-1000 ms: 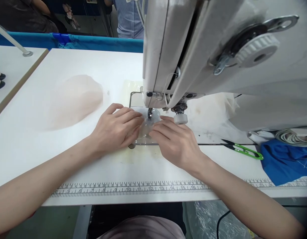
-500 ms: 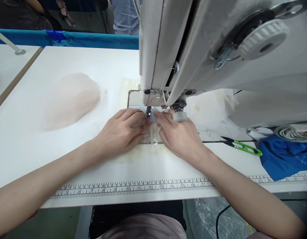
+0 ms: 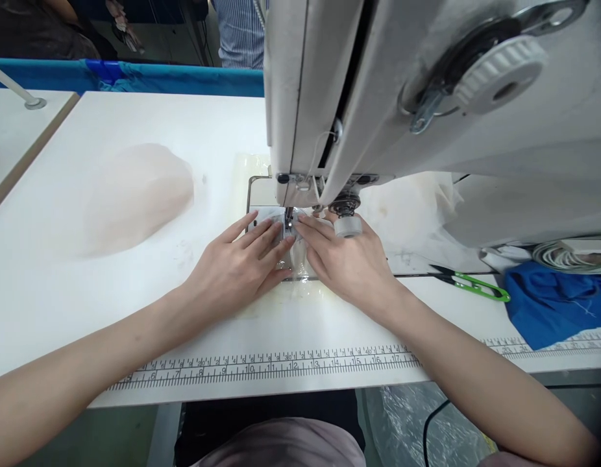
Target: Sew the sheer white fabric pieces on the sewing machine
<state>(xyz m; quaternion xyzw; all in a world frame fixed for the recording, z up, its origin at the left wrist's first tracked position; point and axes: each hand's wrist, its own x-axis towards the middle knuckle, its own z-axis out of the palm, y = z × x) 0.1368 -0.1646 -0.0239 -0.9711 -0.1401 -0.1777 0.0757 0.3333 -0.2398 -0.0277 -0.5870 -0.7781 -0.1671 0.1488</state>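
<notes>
My left hand [image 3: 237, 263] lies palm down on the bed of the sewing machine [image 3: 324, 91], fingers spread, just left of the presser foot [image 3: 289, 219]. From the other side my right hand [image 3: 352, 259] reaches in, its fingers stretched out flat and close together, tips beside the foot. Its thumb stands a little apart. Between both hands a thin, see-through piece of material [image 3: 299, 256] runs under the foot toward me. Fingers cover much of it, so its full outline is hidden. A white knob [image 3: 348, 226] hangs over my right hand.
Green-handled thread snips [image 3: 480, 288] and a blue cloth [image 3: 548, 305] lie to the right. A ruler strip [image 3: 252, 370] follows the table's front edge. Sheer beige fabric [image 3: 145, 194] rests on the left; pale thin fabric [image 3: 412, 201] lies right of the needle. Other people stand beyond the table.
The fingers of my left hand have spread apart and flattened beside the presser foot. My right hand stays close to the foot, its fingers flatter. The whole view has shifted slightly.
</notes>
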